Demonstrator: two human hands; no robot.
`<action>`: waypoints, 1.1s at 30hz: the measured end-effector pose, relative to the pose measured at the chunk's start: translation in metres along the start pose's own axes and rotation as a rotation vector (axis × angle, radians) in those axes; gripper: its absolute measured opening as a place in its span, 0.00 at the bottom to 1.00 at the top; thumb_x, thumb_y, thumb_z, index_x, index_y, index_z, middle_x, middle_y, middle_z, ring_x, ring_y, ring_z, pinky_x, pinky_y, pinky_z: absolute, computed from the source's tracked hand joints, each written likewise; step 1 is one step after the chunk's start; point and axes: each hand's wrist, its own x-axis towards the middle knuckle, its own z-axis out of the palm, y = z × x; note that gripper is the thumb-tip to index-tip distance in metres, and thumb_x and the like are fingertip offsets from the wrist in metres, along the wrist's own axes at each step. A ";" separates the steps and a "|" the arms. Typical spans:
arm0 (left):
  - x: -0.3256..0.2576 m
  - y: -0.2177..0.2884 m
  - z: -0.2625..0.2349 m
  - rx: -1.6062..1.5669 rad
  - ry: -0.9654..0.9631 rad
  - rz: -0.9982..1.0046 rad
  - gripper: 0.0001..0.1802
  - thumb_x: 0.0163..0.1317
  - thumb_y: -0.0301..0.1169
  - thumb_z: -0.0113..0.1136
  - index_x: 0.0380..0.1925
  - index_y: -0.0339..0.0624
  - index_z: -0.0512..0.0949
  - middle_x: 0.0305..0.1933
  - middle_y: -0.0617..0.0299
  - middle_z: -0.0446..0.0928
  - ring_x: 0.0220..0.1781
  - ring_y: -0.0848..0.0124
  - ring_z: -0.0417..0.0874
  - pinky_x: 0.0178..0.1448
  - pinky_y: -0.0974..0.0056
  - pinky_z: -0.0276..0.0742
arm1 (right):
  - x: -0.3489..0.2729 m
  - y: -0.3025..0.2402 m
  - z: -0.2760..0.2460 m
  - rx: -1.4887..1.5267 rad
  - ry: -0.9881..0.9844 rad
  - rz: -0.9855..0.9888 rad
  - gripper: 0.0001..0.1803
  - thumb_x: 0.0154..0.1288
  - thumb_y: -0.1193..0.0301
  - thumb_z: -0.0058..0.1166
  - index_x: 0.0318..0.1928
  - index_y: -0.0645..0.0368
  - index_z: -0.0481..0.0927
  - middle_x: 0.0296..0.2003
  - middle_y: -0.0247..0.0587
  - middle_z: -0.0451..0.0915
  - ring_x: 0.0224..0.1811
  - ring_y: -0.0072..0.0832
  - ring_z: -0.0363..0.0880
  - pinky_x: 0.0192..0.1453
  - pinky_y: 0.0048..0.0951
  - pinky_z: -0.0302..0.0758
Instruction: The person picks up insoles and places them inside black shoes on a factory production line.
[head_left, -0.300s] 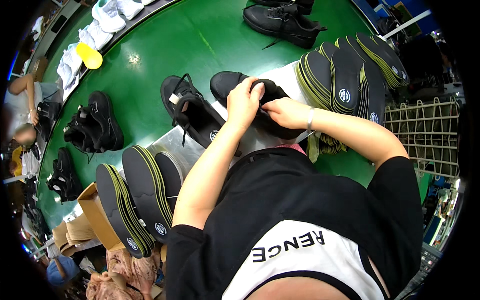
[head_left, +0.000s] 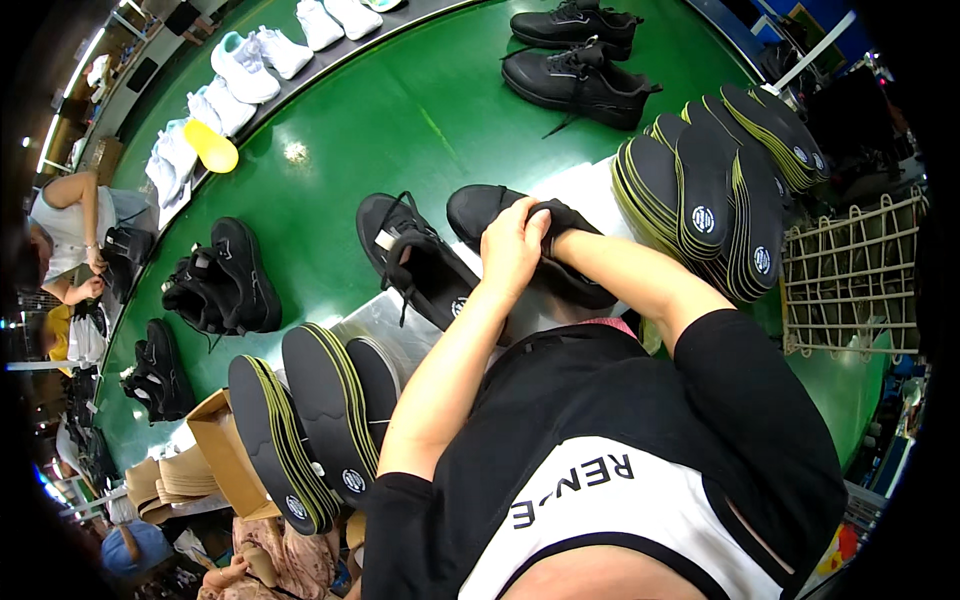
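Observation:
A black sneaker (head_left: 474, 208) rests in front of me, its toe pointing away to the left. My left hand (head_left: 513, 247) is closed round its upper near the opening, fingers over the tongue. Reaching in from the right, my right hand (head_left: 566, 246) is sunk in the shoe up to about the wrist, so its fingers are hidden. Just left of it stands a second black sneaker (head_left: 377, 217) with loose laces, an insole with a round white mark showing inside.
Stacks of black insoles with yellow-green edges lie to the right (head_left: 655, 175) and near left (head_left: 330, 395). More black shoes (head_left: 580, 82) sit on the green table (head_left: 400, 120). A wire basket (head_left: 850, 270) is at right. At far left, a person (head_left: 80, 225) handles a shoe beside white shoes (head_left: 240, 70).
My right hand has gone deeper into the sneaker, from fingers at the opening to wrist inside. The whole view has shifted, so things appear lower and further right.

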 end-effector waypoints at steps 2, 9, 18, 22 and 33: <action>-0.001 -0.004 -0.001 -0.010 0.012 -0.040 0.11 0.54 0.31 0.52 0.36 0.37 0.73 0.30 0.50 0.76 0.33 0.60 0.79 0.39 0.65 0.72 | 0.013 0.013 0.002 -0.364 -0.013 -0.042 0.14 0.62 0.67 0.39 0.47 0.56 0.67 0.50 0.40 0.67 0.56 0.24 0.59 0.61 0.21 0.52; 0.001 -0.015 0.002 0.111 0.081 -0.022 0.13 0.56 0.36 0.50 0.36 0.39 0.73 0.32 0.48 0.75 0.36 0.53 0.76 0.40 0.57 0.71 | -0.087 -0.161 0.009 -0.737 -0.057 -0.146 0.16 0.61 0.69 0.37 0.49 0.57 0.67 0.50 0.46 0.66 0.54 0.30 0.61 0.58 0.24 0.56; 0.003 -0.018 0.002 -0.068 -0.029 -0.193 0.15 0.52 0.34 0.56 0.37 0.37 0.75 0.32 0.49 0.77 0.37 0.65 0.79 0.41 0.66 0.71 | -0.169 -0.255 -0.019 -0.747 -0.542 0.231 0.20 0.44 0.72 0.45 0.40 0.70 0.69 0.32 0.55 0.76 0.41 0.42 0.74 0.51 0.36 0.66; 0.008 -0.034 0.003 -0.468 -0.186 -0.350 0.15 0.53 0.33 0.57 0.37 0.33 0.75 0.34 0.64 0.76 0.36 0.78 0.73 0.42 0.73 0.67 | -0.192 -0.232 -0.007 -1.310 -0.746 0.123 0.26 0.43 0.68 0.49 0.41 0.76 0.63 0.30 0.55 0.77 0.41 0.39 0.76 0.64 0.37 0.50; -0.015 0.014 -0.025 -0.063 0.013 -0.056 0.16 0.52 0.37 0.57 0.35 0.36 0.73 0.29 0.52 0.75 0.33 0.65 0.77 0.38 0.65 0.71 | -0.202 -0.228 -0.028 -0.747 0.061 -0.237 0.14 0.54 0.65 0.47 0.39 0.58 0.72 0.27 0.50 0.75 0.33 0.43 0.74 0.38 0.37 0.70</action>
